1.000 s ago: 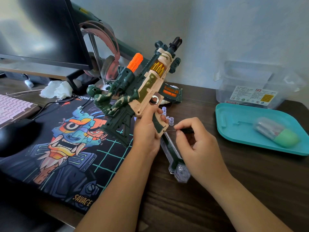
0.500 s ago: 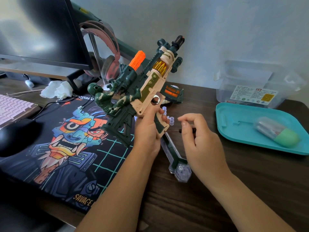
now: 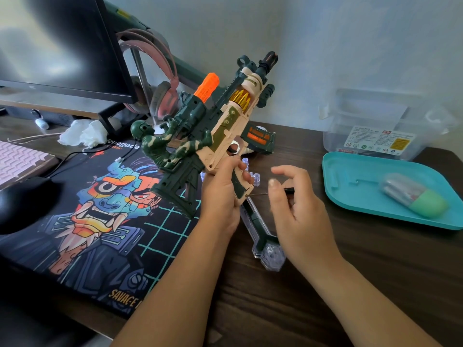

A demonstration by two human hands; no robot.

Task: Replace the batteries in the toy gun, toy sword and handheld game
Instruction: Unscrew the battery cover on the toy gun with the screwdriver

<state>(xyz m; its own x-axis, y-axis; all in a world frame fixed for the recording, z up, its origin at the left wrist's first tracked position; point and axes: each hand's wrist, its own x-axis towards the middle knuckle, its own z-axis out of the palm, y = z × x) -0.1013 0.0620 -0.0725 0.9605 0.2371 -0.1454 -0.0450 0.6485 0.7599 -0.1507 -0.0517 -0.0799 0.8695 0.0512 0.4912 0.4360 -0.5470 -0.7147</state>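
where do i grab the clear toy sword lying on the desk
Take the toy sword by its chunky clear end nearest you, from above. It lies flat on the desk, and its far part runs under the toy gun and left hand, so only that end is free.

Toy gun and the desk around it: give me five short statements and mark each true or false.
1. The left hand grips the handle of the camouflage plastic toy gun. True.
2. The toy gun lies flat and unheld. False: it is held up, muzzle raised.
3. A clear plastic toy sword lies on the dark wooden desk beneath the hands. True.
4. The teal plastic tray is empty. False: the tray holds a clear capsule with a green cap.
5. The right hand rests on a black mouse. False: the right hand holds a thin screwdriver against the base of the gun's handle.
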